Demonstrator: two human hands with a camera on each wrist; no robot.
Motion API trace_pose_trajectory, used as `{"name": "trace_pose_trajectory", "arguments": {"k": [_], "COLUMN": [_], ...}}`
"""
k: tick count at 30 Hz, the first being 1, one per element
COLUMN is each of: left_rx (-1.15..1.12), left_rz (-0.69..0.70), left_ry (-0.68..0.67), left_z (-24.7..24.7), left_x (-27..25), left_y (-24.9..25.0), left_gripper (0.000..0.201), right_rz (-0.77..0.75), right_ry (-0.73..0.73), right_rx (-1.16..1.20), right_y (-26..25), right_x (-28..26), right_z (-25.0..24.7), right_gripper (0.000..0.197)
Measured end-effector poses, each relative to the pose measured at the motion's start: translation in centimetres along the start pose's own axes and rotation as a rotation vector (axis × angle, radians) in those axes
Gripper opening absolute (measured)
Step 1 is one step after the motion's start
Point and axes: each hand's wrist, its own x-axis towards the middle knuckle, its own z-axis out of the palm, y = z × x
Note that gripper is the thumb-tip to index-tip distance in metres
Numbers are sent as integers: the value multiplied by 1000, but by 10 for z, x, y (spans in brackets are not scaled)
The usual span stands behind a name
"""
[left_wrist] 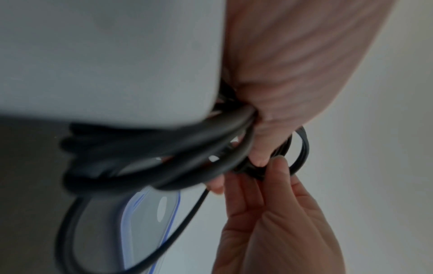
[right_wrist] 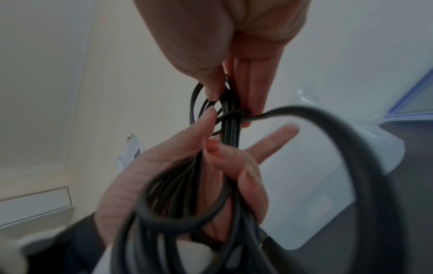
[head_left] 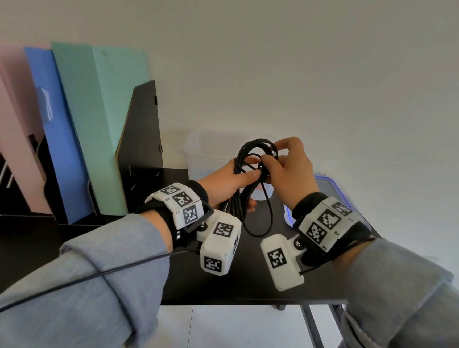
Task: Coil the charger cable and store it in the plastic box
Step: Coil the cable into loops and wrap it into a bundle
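Note:
A black charger cable is gathered into a long coil above the black table. My left hand grips the bundle round its middle, and a loose loop hangs below it. My right hand pinches the strands near the top of the coil. In the right wrist view a single turn of cable crosses the bundle just under my right hand, and my left hand holds the loops below. The left wrist view shows my left hand and right hand meeting on the cable. The clear plastic box stands open behind my hands.
The box's lid, clear with a blue rim, lies on the table to the right under my right wrist. Pink, blue and green folders stand in a black rack at the back left. The table's front edge is close below my wrists.

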Motion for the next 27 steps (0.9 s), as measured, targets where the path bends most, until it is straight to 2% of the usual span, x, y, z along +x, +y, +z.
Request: {"name": "trace_pose_trajectory", "arguments": {"k": [3, 8, 12, 16, 22, 24, 27], "left_rx": [-43, 42, -12, -45, -38, -53, -37], "left_rz": [-20, -35, -70, -53, -19, -40, -61], "left_ry": [-87, -4, -17, -21, 49, 56, 60], "left_z": [0, 3, 3, 5, 4, 2, -2], "left_x": [-1, 3, 3, 2, 3, 4, 6], "left_y": [1, -5, -5, -3, -4, -7, -11], "left_gripper": [17, 20, 23, 7, 16, 16, 18], "right_rz": [-36, -193, -329, -385, -436, -491, -597], "right_ry": [50, 20, 5, -14, 1, 50, 41], "right_rx": [-16, -200, -358, -438, -569, -688, -863], "right_y": [0, -1, 0, 2, 3, 3, 6], "right_x": [0, -1, -1, -2, 0, 2, 5], "right_z": [-2, -3, -5, -5, -7, -7, -6], "right_gripper": [21, 24, 26, 27, 20, 15, 12]}}
